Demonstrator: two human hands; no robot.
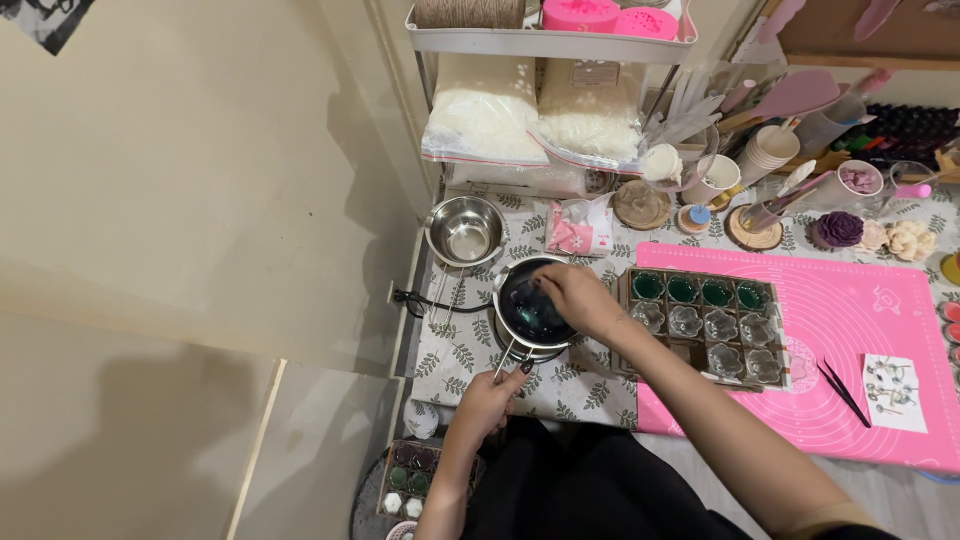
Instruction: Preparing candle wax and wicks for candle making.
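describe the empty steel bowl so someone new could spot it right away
Start at the pink mat and go left past the mould tray to the leaf-print cloth's far-left edge. The steel bowl sits behind the small pot; unlike that dark-filled pot, it is shiny and empty.

The left hand point(490, 398) sits low at frame centre, fingers curled in a closed grip; the right hand point(578, 297), forearm stretched from lower right, hangs palm-down, fingers bunched, just above it
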